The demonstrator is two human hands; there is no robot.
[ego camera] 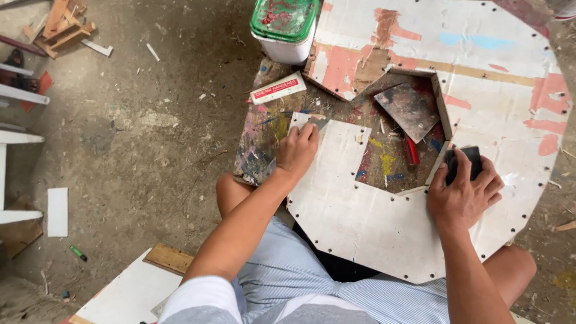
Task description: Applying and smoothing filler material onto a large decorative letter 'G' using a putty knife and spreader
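Dusty concrete floor (150, 126) all around, and the white panel (360, 210) lies across the person's lap, over a paint-smeared board (264, 138). Left hand (297, 150) curls shut on a scraper (309, 122) at the panel's corner; right hand (465, 189) clamps a dark block (465, 163) against the rim, steadying it. Green-lidded tub (285, 27) waits close by.

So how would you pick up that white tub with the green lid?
Grip the tub by its white sides just under the green lid, one hand each side, coming down from above. The lid overhangs like a lip for fingers to catch, and paint smears cover its top. The floor side is open; the white board crowds the other side.
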